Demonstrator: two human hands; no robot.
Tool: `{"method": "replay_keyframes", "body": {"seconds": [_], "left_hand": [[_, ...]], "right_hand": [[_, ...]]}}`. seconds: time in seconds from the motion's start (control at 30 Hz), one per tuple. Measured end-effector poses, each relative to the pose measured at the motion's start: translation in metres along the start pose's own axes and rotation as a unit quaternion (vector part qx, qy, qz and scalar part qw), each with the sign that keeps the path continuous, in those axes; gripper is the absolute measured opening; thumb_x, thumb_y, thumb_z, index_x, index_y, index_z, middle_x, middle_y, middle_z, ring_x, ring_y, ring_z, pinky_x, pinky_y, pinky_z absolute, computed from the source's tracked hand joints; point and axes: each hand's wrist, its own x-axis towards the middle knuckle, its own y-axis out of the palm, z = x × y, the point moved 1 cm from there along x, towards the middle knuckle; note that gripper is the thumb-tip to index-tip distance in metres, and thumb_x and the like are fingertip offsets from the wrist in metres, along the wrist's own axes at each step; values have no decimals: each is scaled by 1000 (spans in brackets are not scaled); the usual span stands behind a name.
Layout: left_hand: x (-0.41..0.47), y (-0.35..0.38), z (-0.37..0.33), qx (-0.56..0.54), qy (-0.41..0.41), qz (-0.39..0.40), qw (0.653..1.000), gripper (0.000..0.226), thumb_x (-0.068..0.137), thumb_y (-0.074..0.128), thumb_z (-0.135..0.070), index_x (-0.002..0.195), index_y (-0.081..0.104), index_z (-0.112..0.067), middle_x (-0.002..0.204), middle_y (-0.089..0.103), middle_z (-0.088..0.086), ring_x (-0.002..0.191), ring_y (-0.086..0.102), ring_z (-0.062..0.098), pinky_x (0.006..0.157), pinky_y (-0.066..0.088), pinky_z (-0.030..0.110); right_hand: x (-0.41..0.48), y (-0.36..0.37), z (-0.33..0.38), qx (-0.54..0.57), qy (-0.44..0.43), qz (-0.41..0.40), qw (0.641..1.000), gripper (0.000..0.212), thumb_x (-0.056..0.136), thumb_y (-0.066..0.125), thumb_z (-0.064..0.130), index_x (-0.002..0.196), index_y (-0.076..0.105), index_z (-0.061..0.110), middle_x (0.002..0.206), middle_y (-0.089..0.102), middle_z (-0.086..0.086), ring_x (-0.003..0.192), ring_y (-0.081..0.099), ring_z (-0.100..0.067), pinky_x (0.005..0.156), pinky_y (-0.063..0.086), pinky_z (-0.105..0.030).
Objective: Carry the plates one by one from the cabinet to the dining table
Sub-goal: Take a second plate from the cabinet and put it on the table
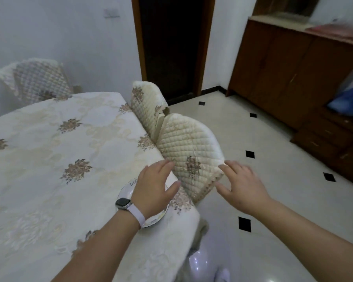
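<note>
Cream floral cloth covers the surface [49, 159]; the plate [127, 190] lies close to its rounded near edge, partly hidden under the left hand [153, 188], whose fingers are loosely spread and hold nothing. Just right of the plate a quilted chair back [188, 147] crowds that edge, and the right hand [243, 190] is beside it, fingers wide and empty. Farther right of the plate, tiled floor [273, 180] lies open up to the brown cabinet [283, 68].
</note>
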Motion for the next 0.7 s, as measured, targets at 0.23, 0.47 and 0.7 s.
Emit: {"method": "replay_keyframes", "body": {"seconds": [0.23, 0.47, 0.7], "left_hand": [[26, 40, -112, 11, 130, 29, 991, 52, 87, 48, -50, 130, 57, -20, 131, 58, 3, 119, 52, 23, 101, 39, 42], [48, 110, -249, 30, 206, 74, 975, 47, 88, 45, -51, 126, 58, -25, 131, 59, 2, 116, 54, 25, 99, 39, 44], [69, 189, -407, 80, 349, 113, 927, 51, 90, 40, -52, 128, 57, -23, 136, 57, 6, 122, 53, 27, 103, 39, 46]], "right_hand": [[-68, -25, -95, 1, 88, 11, 996, 65, 87, 33, 60, 142, 43, 25, 148, 43, 1, 137, 35, -20, 113, 25, -38], [-151, -46, -220, 39, 151, -11, 988, 58, 93, 38, 56, 143, 40, 27, 149, 40, 6, 138, 30, -14, 112, 20, -34], [-245, -59, -344, 47, 257, -39, 965, 57, 94, 36, 56, 142, 42, 25, 146, 43, 4, 134, 35, -17, 109, 27, -37]]}}
